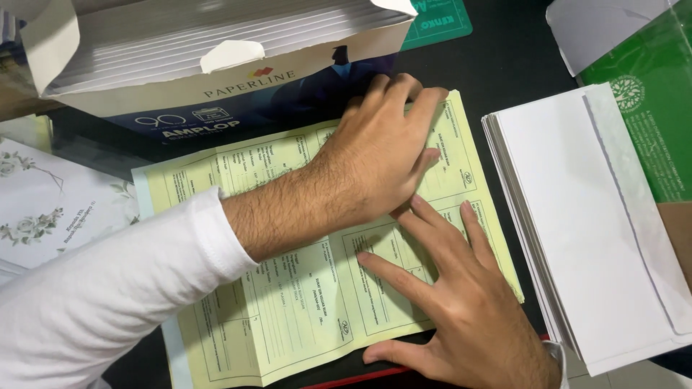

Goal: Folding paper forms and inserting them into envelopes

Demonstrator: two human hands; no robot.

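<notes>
A pale yellow printed form [303,302] lies flat on the dark desk, with fold creases across it and a light blue sheet edge [142,194] showing beneath on its left. My left hand [382,155], reaching in from the left in a white sleeve, presses palm down on the form's upper right part, fingers close together near the top edge. My right hand [461,310] comes from the lower right and rests flat on the form's lower right part, fingers spread. Neither hand grips anything.
An open cardboard box of white envelopes [216,65] stands just behind the form. A stack of white envelopes [591,216] lies to the right, beside a green package [652,108]. A floral printed card [43,209] lies at the left, and a green mat corner [440,21] at the top.
</notes>
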